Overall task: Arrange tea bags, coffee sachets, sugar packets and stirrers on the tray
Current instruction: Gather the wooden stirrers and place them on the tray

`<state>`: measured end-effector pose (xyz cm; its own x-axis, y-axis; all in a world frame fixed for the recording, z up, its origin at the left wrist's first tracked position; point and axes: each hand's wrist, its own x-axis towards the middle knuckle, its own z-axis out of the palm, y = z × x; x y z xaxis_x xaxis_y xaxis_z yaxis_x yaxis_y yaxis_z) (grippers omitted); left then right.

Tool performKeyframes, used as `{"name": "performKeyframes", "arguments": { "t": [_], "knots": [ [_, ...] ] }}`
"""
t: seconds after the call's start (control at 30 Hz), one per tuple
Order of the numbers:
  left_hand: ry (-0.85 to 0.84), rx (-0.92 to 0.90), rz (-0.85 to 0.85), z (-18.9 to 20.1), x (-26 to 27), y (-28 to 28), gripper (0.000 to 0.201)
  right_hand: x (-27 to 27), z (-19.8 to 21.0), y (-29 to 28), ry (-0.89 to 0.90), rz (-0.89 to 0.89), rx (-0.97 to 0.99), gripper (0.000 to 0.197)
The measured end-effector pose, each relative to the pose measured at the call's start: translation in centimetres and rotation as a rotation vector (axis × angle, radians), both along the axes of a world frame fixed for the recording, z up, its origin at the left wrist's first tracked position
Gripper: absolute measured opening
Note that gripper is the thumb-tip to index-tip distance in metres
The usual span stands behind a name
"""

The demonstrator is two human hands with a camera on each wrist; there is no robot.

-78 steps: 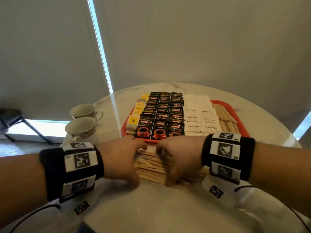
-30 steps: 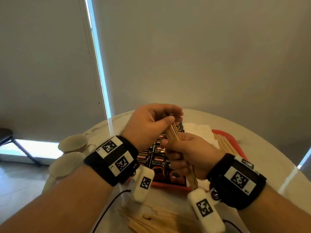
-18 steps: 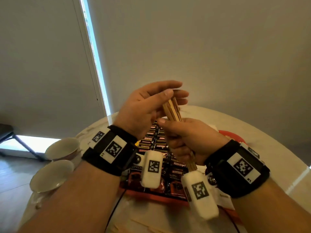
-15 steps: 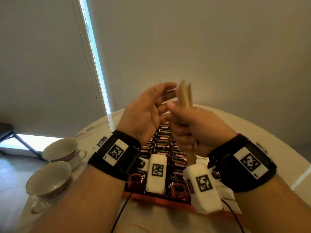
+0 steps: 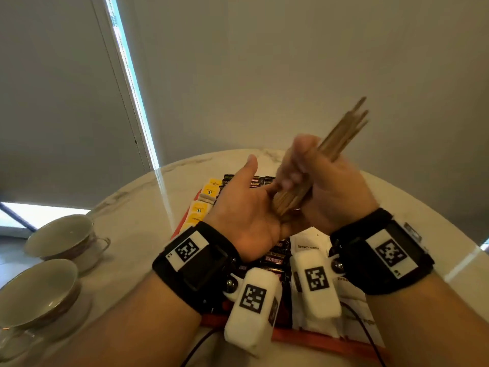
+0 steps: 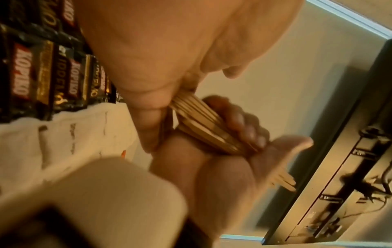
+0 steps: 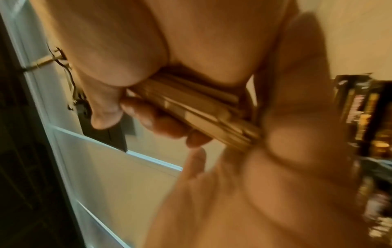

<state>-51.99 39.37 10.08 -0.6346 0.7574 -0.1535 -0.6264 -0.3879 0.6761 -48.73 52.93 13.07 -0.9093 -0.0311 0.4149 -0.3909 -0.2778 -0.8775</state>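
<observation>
— Inspector, what is worn on the arms?

— Both forearms are bare, no sleeves. Each wrist carries a wide black band. The left wrist band (image 5: 195, 263) bears a white panel printed with a black square code marker; the right wrist band (image 5: 383, 252) bears the same kind of panel.

— Anything attached beneath?

— A rounded white block hangs under each wrist: left camera block (image 5: 251, 305), right camera block (image 5: 316, 284), each with its own black code marker. A small metal ball joint (image 5: 230, 284) links the left block to its band. Thin black cables (image 5: 370, 337) trail from the units.
</observation>
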Motion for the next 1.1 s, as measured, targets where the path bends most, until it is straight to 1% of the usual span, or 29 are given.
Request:
{"name": "performKeyframes", "arguments": {
  "t": [0.07,0.13,0.17,0.23,0.3,0.37,0.4,0.43,0.47,0.5,0.53,0.57,0.63,0.7,0.73,0.77,0.8,0.87,1.0,1.03,1.1],
  "knots": [
    [-0.032,0.024,0.026,-0.2,-0.2,0.0,0.087,-0.3,-0.8,-0.5,-0.057,-0.007,0.111,0.039],
    [0.026,-0.012,0.036,-0.3,-0.4,-0.1,0.088,-0.3,-1.0,-0.8,-0.113,-0.039,0.163,0.043],
    [0.088,-0.048,0.029,-0.3,-0.4,-0.3,0.091,-0.2,-1.0,-0.9,-0.145,-0.047,0.163,0.045],
    [0.256,-0.109,0.04,0.0,-0.6,-0.6,0.096,0.2,-0.9,-0.9,-0.213,-0.032,0.205,0.04],
    [0.454,-0.127,0.121,0.4,-0.9,-1.1,0.096,0.5,-0.7,-0.7,-0.273,0.026,0.385,0.025],
    [0.67,-0.172,0.148,1.2,-0.8,-1.7,0.094,0.8,-0.3,-0.9,-0.285,0.106,0.632,0.013],
    [0.79,-0.223,0.128,1.5,-0.7,-1.9,0.086,1.0,-0.2,-1.1,-0.275,0.126,0.738,0.012],
    [0.888,-0.275,0.114,1.6,-0.5,-2.1,0.069,1.1,-0.2,-1.3,-0.248,0.135,0.83,0.017],
    [0.957,-0.314,0.136,1.8,-0.3,-2.1,0.048,1.1,-0.2,-1.5,-0.237,0.153,0.867,0.021],
    [0.976,-0.321,0.165,2.0,-0.2,-2.2,0.035,1.0,-0.3,-1.6,-0.246,0.164,0.844,0.018],
    [0.961,-0.31,0.195,2.0,-0.1,-2.2,0.038,1.0,-0.3,-1.6,-0.267,0.182,0.775,0.009],
    [0.917,-0.255,0.225,2.1,0.0,-2.2,0.043,1.1,-0.3,-1.4,-0.271,0.212,0.697,0.003],
    [0.785,-0.07,0.315,2.5,-0.3,-2.4,0.048,0.8,-0.3,-0.8,-0.338,0.248,0.529,0.025],
    [0.723,0.047,0.445,3.1,-0.8,-2.8,0.051,0.4,0.0,-0.5,-0.46,0.172,0.275,0.044],
    [0.727,0.058,0.512,3.3,-1.0,-2.9,0.053,0.3,0.1,-0.4,-0.526,0.116,0.131,0.048],
    [0.747,0.051,0.567,3.3,-0.9,-2.9,0.053,0.2,0.1,-0.4,-0.583,0.074,0.014,0.05],
    [0.773,0.016,0.608,3.2,-0.7,-2.6,0.052,0.2,0.1,-0.6,-0.626,0.061,-0.057,0.052],
    [0.836,-0.08,0.64,2.8,0.0,-2.0,0.051,0.2,-0.1,-1.2,-0.672,0.081,-0.074,0.053],
    [0.99,-0.241,0.664,2.4,0.6,-1.9,0.046,0.3,-0.4,-2.1,-0.656,0.042,-0.11,0.033],
    [1.0,-0.277,0.689,2.6,0.6,-2.0,0.04,0.2,-0.5,-2.1,-0.646,0.03,-0.127,0.032],
    [1.002,-0.282,0.752,2.9,0.6,-2.2,0.025,0.1,-0.5,-2.1,-0.647,0.024,-0.171,0.031]
  ]
}}
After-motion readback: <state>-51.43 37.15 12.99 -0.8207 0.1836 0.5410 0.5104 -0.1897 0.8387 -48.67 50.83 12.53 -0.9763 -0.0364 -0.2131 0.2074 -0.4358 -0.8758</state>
